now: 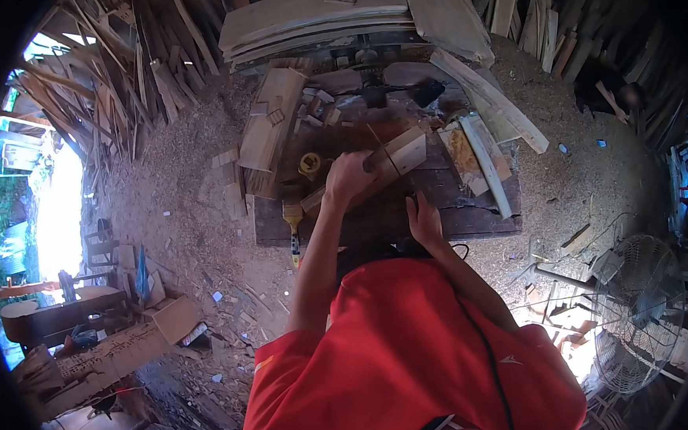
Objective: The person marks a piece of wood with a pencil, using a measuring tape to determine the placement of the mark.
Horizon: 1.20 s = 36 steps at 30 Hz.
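A pale wooden board (410, 154) lies slanted across the dark workbench. My left hand (348, 177) is closed over the middle of it, around a dark handle. From there a thin straight blade (381, 146) crosses the board, like a try square. Just below the board's right half is my right hand (425, 222), fingers drawn together; what they hold, if anything, is too small to make out. Left of my left hand sits a round yellow tape measure (309, 166). Beside my left forearm, a paintbrush (293, 226) lies at the bench's left edge.
Wood offcuts (318, 106) and planks (268, 129) lie at the bench's far left, more boards (486, 159) at its right. Large slabs (316, 16) are stacked beyond. A standing fan (640, 311) is at lower right. Another person (611, 94) is at far right.
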Tool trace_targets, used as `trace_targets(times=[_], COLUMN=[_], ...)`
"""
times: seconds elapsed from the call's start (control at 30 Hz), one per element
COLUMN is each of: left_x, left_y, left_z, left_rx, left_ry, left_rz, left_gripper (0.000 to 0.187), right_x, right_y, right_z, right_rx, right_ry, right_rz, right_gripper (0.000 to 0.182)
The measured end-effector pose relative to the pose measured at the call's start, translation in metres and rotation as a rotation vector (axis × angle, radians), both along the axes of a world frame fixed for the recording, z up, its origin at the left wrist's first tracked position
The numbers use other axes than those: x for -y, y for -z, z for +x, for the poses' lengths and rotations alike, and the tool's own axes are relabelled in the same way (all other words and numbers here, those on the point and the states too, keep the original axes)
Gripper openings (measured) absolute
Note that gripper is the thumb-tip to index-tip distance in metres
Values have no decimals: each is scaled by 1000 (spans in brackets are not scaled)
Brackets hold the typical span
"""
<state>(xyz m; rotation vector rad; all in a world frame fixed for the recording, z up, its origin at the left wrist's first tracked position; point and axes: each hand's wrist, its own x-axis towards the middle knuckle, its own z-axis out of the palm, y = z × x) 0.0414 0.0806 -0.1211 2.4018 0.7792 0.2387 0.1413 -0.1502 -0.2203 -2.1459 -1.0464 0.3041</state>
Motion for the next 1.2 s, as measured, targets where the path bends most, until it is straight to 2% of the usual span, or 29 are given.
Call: trace_targets(times=[0.63, 0.73, 0.83, 1.03, 1.2], left_x=[0, 2, 10, 12, 11], left_y=[4, 5, -2, -4, -4], left_z=[0, 0, -1, -1, 1], left_rx=[-9, 45, -9, 13, -27], left_ry=[24, 5, -8, 9, -24], left_rz=[40, 59, 11, 47, -16], left_gripper=[52, 52, 51, 50, 51], right_x=[6, -2, -9, -11, -15], right_y=[3, 0, -4, -3, -13], right_z=[-4, -2, 3, -5, -1], right_rx=[2, 12, -30, 26, -48], right_ry=[-9, 3, -18, 5, -8], right_rz=[102, 40, -22, 140, 13], right_gripper=[35, 34, 33, 32, 33])
